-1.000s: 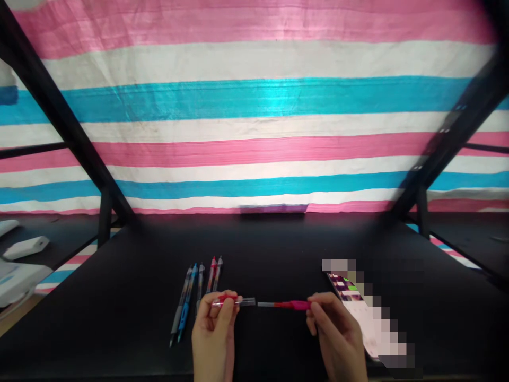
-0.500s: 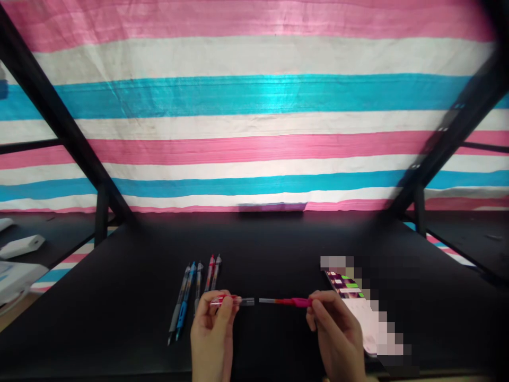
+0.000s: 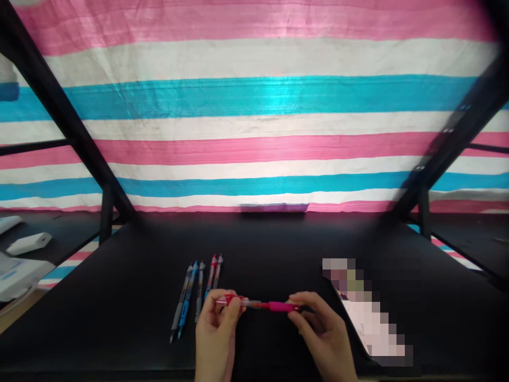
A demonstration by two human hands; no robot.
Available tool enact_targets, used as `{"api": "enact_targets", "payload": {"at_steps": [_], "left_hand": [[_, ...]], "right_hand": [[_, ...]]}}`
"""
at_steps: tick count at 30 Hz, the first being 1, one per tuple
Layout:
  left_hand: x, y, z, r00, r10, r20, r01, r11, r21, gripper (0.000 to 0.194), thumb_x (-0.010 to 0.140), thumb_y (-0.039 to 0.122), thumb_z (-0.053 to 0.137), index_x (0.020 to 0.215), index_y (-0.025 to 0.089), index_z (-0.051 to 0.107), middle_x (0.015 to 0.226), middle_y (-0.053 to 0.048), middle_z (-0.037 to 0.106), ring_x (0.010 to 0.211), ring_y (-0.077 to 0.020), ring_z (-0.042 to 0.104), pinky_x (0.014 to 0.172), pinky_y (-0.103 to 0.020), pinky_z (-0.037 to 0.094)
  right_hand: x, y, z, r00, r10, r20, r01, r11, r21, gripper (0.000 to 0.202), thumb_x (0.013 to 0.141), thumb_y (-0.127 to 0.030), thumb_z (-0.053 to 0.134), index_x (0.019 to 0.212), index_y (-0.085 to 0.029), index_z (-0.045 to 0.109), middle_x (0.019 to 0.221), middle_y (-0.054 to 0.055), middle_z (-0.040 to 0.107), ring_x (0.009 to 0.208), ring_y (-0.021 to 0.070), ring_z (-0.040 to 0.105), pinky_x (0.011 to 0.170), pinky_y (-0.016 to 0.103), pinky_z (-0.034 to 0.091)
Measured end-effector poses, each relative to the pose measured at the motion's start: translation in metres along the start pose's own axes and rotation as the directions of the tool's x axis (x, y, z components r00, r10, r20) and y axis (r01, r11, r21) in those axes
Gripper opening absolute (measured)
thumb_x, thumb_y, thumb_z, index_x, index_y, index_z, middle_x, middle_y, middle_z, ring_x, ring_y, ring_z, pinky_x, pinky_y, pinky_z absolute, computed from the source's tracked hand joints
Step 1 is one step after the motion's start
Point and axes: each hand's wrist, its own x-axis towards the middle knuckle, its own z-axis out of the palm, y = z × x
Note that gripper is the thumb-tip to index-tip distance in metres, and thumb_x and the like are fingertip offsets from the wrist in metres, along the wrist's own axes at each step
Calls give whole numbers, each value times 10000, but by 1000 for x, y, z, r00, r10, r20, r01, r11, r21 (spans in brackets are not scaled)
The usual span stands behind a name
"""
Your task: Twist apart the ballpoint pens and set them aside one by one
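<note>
Leftward, toward 9 o'clock, the pink grip (image 3: 281, 306) has been carried by the right hand (image 3: 324, 329), and the gap that was seen between it and the clear-and-red barrel (image 3: 231, 301) has been closed.

In the head view, the barrel is held by the left hand (image 3: 217, 323), its fingers narrowed in a pinch between thumb and forefinger. The far end of the grip is pinched likewise by the fingers of the right hand. Both parts are lined up almost level, low in the middle above the black counter (image 3: 270, 254); a pale refill (image 3: 253, 304) is seen within the clear end of the barrel. Whether the parts are fully joined cannot be told.

At 10 o'clock from the join, five pens (image 3: 185, 300) are laid side by side with their upper ends toward 12, some partly hidden by the left hand. At 3 o'clock, beyond the right hand, a phone (image 3: 356, 323) is laid aslant, partly masked by blurred blocks. At 12 o'clock, past the counter, a striped sheet (image 3: 254, 148) is hung.
</note>
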Motion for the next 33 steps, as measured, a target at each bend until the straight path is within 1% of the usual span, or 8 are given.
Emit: {"api": "enact_targets", "payload": {"at_steps": [6,12,17,20,22,26,29,33], "left_hand": [[0,0,-1,1000,0,24,0,1000,15,377,545,408,936,730,186,695,698,20,656,677,-117,662,697,-196,544],[-3,3,1,996,-32,85,27,998,65,359,580,406,920,757,180,706,772,-4,682,737,-151,686,731,-239,560],[-2,3,2,995,-34,90,31,999,35,343,577,392,924,737,182,704,763,1,677,722,-147,680,724,-244,561],[-1,2,3,997,-34,76,33,999,12,337,581,392,922,736,182,710,737,-1,674,720,-146,676,723,-240,557],[-1,2,2,997,-35,65,34,999,4,339,581,397,922,743,183,715,732,-3,673,731,-148,675,725,-237,556],[-1,2,1,996,-40,75,39,999,14,339,591,398,918,755,181,716,742,-7,679,738,-147,673,729,-237,554],[-1,2,1,996,-34,78,33,999,14,330,605,393,912,764,180,717,736,-3,672,731,-141,669,729,-234,553],[-1,0,1,997,-30,64,31,1000,-3,338,593,392,918,762,180,716,740,-1,673,730,-142,672,726,-234,552]], "right_hand": [[1,-1,-1,1000,-17,-17,17,1000,8,83,824,-290,739,847,-213,758,895,72,756,677,180,665,561,224,528],[0,-4,3,999,35,-32,-35,999,-21,109,792,-313,762,820,-208,761,772,28,719,527,128,565,479,210,452],[4,-10,1,997,-22,71,29,995,-96,316,873,-384,665,622,-193,693,595,16,646,539,152,584,514,227,456],[4,-12,2,993,-63,99,68,997,-48,218,881,-397,665,932,-205,754,726,37,723,606,174,644,548,237,488],[2,-10,3,996,-53,72,52,999,5,368,864,-391,701,1192,-226,675,854,51,756,639,179,666,539,235,494],[0,-7,3,997,-10,72,12,1000,-26,166,910,-376,661,956,-220,696,757,40,738,669,186,679,577,234,493],[1,-8,2,990,-17,138,28,997,-73,277,957,-389,580,780,-209,694,665,27,690,649,177,653,603,242,481],[2,-7,2,992,-23,124,27,999,-31,244,930,-388,619,1107,-225,662,795,33,733,718,196,678,609,252,486]]}}
